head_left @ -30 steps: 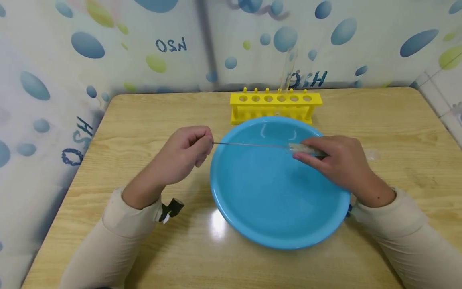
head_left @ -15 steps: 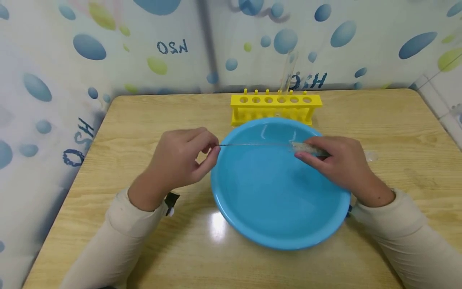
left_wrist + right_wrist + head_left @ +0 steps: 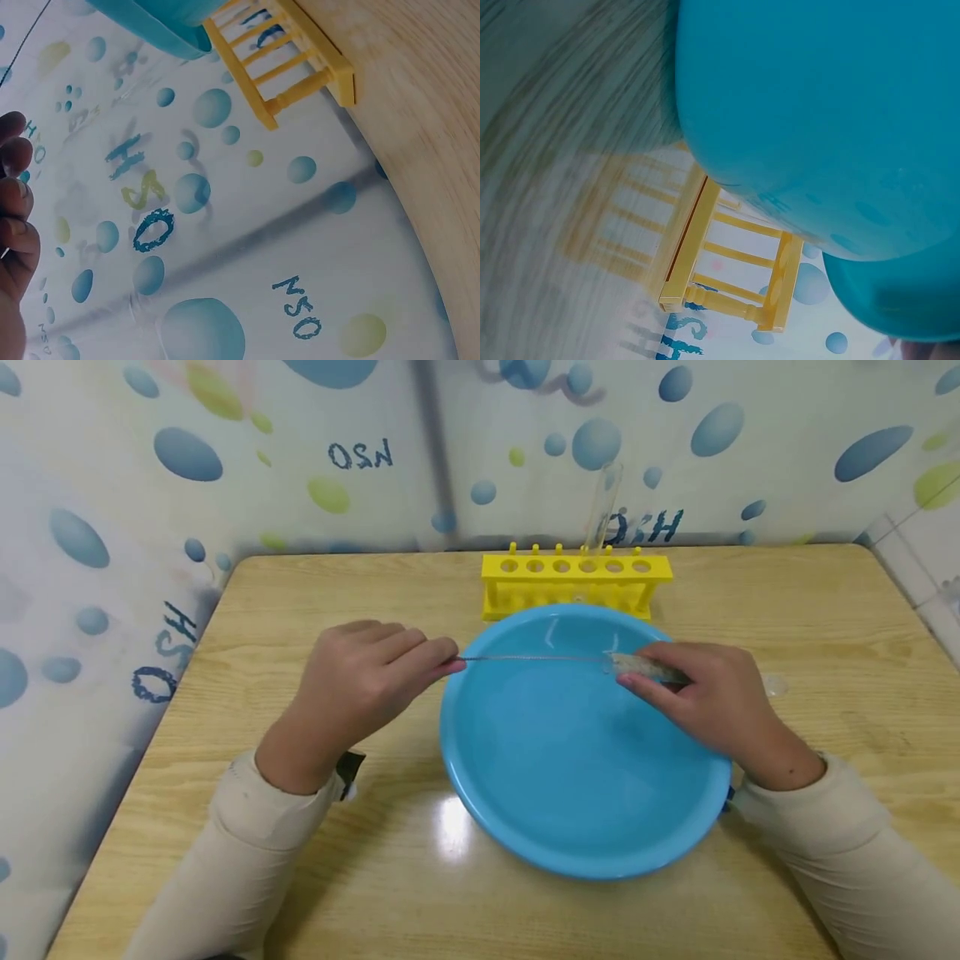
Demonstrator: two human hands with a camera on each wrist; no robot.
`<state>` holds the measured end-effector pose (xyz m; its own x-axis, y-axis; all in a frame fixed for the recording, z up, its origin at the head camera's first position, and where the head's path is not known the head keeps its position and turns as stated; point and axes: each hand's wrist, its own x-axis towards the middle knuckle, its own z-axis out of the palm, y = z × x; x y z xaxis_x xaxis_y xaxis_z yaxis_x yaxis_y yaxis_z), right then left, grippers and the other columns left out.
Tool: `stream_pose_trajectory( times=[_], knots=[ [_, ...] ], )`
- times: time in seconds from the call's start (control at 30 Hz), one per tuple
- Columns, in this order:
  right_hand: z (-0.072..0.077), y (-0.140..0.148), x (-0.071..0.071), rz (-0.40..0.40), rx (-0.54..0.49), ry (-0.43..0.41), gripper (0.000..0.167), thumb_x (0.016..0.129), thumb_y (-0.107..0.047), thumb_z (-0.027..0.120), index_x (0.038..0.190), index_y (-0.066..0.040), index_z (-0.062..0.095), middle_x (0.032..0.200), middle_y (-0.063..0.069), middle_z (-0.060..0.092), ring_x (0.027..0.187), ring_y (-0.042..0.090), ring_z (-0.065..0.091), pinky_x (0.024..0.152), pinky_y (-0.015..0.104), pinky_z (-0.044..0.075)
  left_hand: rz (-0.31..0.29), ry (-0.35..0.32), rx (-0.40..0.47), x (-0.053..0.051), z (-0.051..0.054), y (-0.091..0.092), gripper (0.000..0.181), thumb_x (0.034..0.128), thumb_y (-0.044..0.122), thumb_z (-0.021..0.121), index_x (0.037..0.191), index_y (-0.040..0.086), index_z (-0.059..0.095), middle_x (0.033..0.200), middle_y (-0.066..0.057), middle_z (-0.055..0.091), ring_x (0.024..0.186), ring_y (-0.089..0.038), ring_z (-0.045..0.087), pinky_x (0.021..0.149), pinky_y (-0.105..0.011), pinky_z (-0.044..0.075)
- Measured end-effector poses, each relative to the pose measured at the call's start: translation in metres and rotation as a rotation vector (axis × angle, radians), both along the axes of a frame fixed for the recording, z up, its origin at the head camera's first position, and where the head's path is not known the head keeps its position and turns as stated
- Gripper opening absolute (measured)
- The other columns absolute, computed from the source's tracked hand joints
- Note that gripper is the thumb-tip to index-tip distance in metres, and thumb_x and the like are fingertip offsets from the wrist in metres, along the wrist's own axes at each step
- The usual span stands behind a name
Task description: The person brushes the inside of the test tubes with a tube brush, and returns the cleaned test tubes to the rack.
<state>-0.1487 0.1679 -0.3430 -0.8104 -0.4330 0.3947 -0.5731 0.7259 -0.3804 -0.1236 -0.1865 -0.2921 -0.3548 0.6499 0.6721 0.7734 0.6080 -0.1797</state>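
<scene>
My left hand (image 3: pixel 367 685) pinches the end of a test tube brush by its thin twisted wire handle (image 3: pixel 532 657), left of the basin's rim. The wire runs level across the far part of the basin into the mouth of a clear test tube (image 3: pixel 630 666). Pale bristles show inside that tube. Around the tube's middle, my right hand (image 3: pixel 712 693) grips with thumb and fingers. The tube's rounded end (image 3: pixel 776 685) pokes out beyond the hand. In the left wrist view, curled fingers (image 3: pixel 16 202) stand at the left edge, under the wire (image 3: pixel 26 41).
A round blue basin (image 3: pixel 456 777) stands on the wooden table (image 3: pixel 300 585) beneath the hands. Close behind it is a yellow test tube rack (image 3: pixel 576 567) with one clear test tube (image 3: pixel 603 506) leaning in it. A patterned wall (image 3: pixel 270 443) rises behind the table.
My left hand has turned over, its fingers loosening and pinching the wire again, and it sits slightly farther right. The right hand and tube have hardly moved.
</scene>
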Motion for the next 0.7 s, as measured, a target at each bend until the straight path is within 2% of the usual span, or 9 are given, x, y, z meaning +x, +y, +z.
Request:
stream_pose_trajectory(
  times=[0.1,0.17,0.47,0.6,0.7],
  knots=[
    [0.0006,0.0007,-0.0004,-0.005,-0.003,0.007,0.023,0.085,-0.026,0.081,0.101,-0.010,0.077,0.075,0.001,0.071,0.060,0.009,0.055,0.051,0.020,0.041,0.005,0.015,0.010,-0.0010,0.0003,0.0005,0.026,0.0992,0.031,0.063,0.091,0.007,0.072,0.060,-0.002,0.060,0.046,-0.015,0.049,0.044,-0.024,0.041],
    [0.0007,0.0008,-0.0005,-0.009,-0.007,-0.001,0.024,0.086,-0.027,0.080,0.102,-0.010,0.077,0.076,0.001,0.072,0.061,0.010,0.055,0.051,0.020,0.041,0.006,0.001,0.017,-0.0011,0.0001,0.0008,0.029,0.0999,0.032,0.061,0.091,0.007,0.072,0.060,-0.003,0.060,0.047,-0.015,0.050,0.044,-0.024,0.042],
    [0.0003,0.0004,-0.0005,-0.005,0.012,0.005,0.023,0.086,-0.027,0.080,0.101,-0.011,0.077,0.075,0.000,0.071,0.060,0.010,0.054,0.051,0.021,0.041,-0.001,-0.075,0.043,-0.0024,-0.0060,-0.0003,0.033,0.0969,0.036,0.065,0.086,0.006,0.073,0.061,-0.002,0.064,0.048,-0.016,0.054,0.046,-0.023,0.045],
    [0.0006,-0.0002,-0.0008,0.001,0.009,0.009,0.022,0.085,-0.028,0.080,0.100,-0.012,0.077,0.073,-0.001,0.069,0.059,0.009,0.052,0.051,0.021,0.041,-0.039,-0.146,0.087,-0.0033,-0.0068,0.0011,0.036,0.0984,0.035,0.063,0.083,0.004,0.074,0.066,-0.005,0.069,0.054,-0.018,0.064,0.053,-0.027,0.054],
    [-0.0010,-0.0001,-0.0001,0.010,0.016,0.013,0.020,0.085,-0.028,0.081,0.098,-0.014,0.077,0.070,-0.003,0.067,0.059,0.008,0.051,0.052,0.021,0.041,-0.077,-0.221,0.142,-0.0023,-0.0078,0.0033,0.043,0.1013,0.037,0.057,0.082,0.004,0.076,0.068,-0.005,0.071,0.056,-0.016,0.066,0.055,-0.027,0.055]
  ],
)
